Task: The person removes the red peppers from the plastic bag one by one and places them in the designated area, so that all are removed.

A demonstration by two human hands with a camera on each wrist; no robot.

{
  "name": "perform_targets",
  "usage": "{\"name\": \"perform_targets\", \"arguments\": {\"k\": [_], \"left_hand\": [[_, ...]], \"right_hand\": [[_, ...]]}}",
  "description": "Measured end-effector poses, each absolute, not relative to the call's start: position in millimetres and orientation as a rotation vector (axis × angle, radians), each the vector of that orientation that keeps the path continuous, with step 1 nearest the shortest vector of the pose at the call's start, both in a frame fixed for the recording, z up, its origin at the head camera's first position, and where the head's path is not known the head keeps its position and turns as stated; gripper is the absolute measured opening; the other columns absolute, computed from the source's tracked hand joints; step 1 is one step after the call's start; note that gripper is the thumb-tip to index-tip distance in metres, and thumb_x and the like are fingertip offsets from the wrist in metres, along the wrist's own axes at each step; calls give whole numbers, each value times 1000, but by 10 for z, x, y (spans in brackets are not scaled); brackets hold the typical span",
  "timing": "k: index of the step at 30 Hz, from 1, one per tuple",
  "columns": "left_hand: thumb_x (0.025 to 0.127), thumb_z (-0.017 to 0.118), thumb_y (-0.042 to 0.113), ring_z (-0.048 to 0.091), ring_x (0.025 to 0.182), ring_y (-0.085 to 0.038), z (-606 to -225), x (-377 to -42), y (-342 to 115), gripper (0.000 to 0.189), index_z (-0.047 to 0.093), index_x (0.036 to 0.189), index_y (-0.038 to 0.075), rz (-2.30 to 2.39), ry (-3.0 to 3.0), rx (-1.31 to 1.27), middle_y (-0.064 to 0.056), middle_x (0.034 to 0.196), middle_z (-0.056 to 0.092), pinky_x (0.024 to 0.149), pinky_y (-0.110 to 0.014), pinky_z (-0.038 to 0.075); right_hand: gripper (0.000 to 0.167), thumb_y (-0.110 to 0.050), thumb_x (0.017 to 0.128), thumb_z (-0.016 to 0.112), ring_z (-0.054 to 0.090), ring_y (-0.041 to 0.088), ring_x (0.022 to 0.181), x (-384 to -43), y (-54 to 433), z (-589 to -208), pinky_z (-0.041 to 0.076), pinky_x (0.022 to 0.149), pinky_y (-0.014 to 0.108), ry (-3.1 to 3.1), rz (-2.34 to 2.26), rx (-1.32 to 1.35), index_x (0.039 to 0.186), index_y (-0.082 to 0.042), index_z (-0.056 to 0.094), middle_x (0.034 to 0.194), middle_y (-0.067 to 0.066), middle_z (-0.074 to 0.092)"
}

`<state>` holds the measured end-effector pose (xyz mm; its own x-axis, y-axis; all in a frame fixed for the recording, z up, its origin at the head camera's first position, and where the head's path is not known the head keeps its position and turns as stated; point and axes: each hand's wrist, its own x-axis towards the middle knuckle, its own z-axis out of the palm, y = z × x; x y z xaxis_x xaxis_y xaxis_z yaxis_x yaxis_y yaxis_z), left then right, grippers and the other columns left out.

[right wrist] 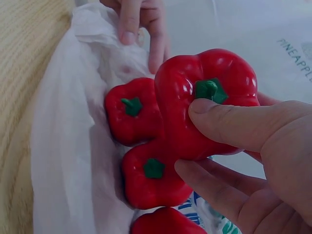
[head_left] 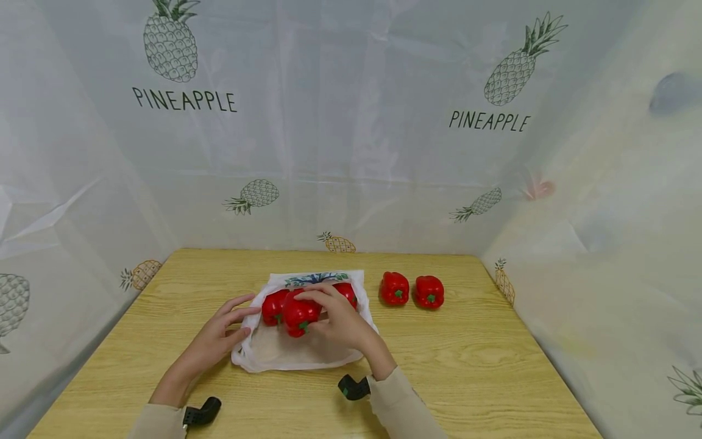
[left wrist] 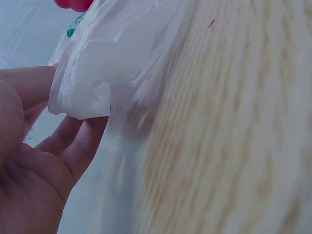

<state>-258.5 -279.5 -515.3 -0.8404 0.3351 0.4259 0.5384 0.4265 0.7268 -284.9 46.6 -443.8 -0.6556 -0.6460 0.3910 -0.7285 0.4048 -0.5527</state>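
Observation:
My right hand [head_left: 337, 320] grips a red bell pepper [right wrist: 212, 124] with a green stem, thumb beside the stem and fingers round the far side. It is over the opening of a white plastic bag [head_left: 285, 356] that lies on the table. Inside the bag, red bell peppers sit in a row; one pepper [right wrist: 134, 114] is nearest the left hand, another pepper [right wrist: 153, 175] beside it, and a third [right wrist: 168, 223] is partly cut off. At the bag's left edge, my left hand [head_left: 216, 335] holds the rim, some fingertips showing through the thin plastic [left wrist: 126, 53].
Two more red peppers, a nearer-bag pepper [head_left: 395, 289] and a right-hand pepper [head_left: 429, 292], stand on the wooden table [head_left: 466, 353] right of the bag. A pineapple-printed sheet [head_left: 340, 140] hangs behind and along both sides. Black wrist devices sit by both sleeves.

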Motion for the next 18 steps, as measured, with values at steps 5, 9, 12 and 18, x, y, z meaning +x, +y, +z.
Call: {"name": "perform_targets", "arguments": {"k": [5,9,12,18], "left_hand": [[102,69,2,38,146,-30,-5146,-2580,-2787,38,68,140,6,-1392,-2473,-756,-13,163,42,103,-11,41],[102,69,3,39,145,-32,-5140,-2569,-2784,38,68,140,5,-1400,-2483,-746,-13,163,41,103,-15,45],[103,69,3,40,145,-32,-5134,-2564,-2782,38,68,140,5,-1402,-2489,-742,-13,163,41,102,-18,47],[103,69,5,40,144,-35,-5120,-2566,-2780,38,68,140,6,-1409,-2495,-739,-15,164,40,103,-21,49]], "right_hand": [[59,-3,90,85,52,21,136,-2871,507,-4421,55,101,29,-2515,1076,1241,144,-18,64,147,4,55],[59,-4,90,85,53,22,136,-2889,542,-4414,55,100,29,-2526,1086,1220,143,-19,65,148,3,54],[59,-3,91,84,51,22,137,-2899,570,-4404,55,99,27,-2541,1122,1196,143,-21,65,151,3,53],[58,-1,91,83,49,22,139,-2915,614,-4382,58,97,30,-2560,1164,1176,143,-20,65,151,2,52]]}}
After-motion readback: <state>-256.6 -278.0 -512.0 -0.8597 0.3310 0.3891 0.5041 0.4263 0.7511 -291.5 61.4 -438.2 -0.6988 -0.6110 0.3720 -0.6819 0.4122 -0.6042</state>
